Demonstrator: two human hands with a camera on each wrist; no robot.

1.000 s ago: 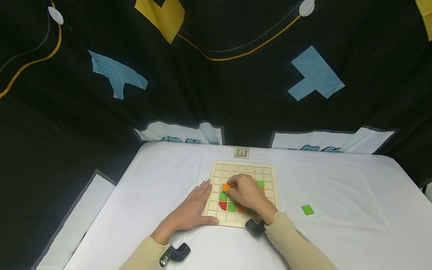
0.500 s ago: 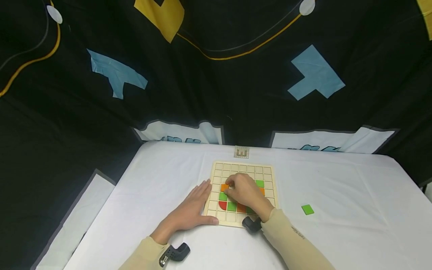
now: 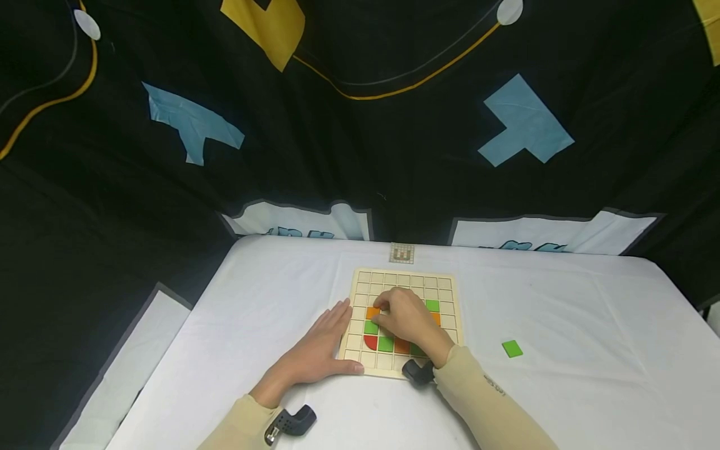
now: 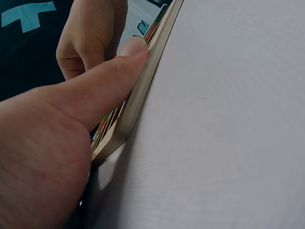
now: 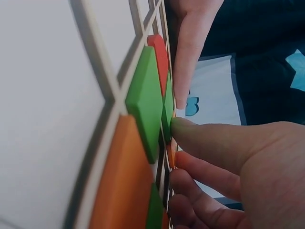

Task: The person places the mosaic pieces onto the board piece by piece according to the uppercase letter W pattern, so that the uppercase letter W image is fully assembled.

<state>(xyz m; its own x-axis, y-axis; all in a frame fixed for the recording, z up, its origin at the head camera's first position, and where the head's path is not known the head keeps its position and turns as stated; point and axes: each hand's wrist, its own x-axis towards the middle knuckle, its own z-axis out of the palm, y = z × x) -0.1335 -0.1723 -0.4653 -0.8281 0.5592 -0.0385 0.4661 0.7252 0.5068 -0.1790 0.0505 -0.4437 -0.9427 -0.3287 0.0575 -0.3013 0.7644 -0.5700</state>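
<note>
A wooden grid board (image 3: 385, 362) lies on the white table. Along its left edge rests my left hand (image 3: 312, 354), fingers straight and thumb spread; in the left wrist view the thumb (image 4: 102, 88) lies over the board's near edge. My right hand (image 3: 409, 319) reaches over the middle of the board. Thumb and index finger pinch an orange square tile (image 3: 372, 312) at a cell in the left part of the grid. Below that tile sit a green tile (image 3: 370, 327) and a red rounded tile (image 3: 370, 342). My right hand hides several cells and tiles.
A loose green tile (image 3: 512, 349) lies on the table to the right of the board. Behind the board is a small patterned card (image 3: 402, 253). More tiles, such as a green one (image 3: 432, 305), sit on the board's right side. A black curtain (image 3: 360, 156) hangs behind.
The orange tile has shifted slightly left and now lies level with the grid, where it sat a little askew before. My right hand moved left with it. The left hand stays put.
</note>
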